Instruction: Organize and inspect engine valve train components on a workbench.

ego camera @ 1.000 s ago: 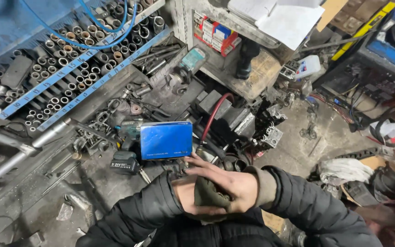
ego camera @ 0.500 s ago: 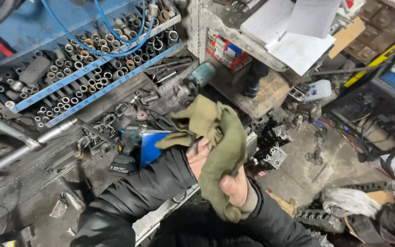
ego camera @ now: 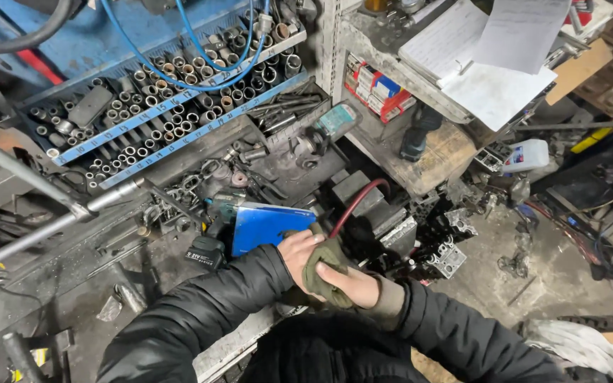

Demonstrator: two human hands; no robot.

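Clutching an olive rag [ego camera: 326, 273], both hands' fingers clenched (left hand [ego camera: 299, 252], right hand [ego camera: 348, 284]).

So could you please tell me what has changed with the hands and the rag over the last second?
The olive rag, which hung open and long from the hands half a second ago, is now bunched small between the left hand and the right hand. Both hands keep hold of it. The blue case and the socket rack lie as before.
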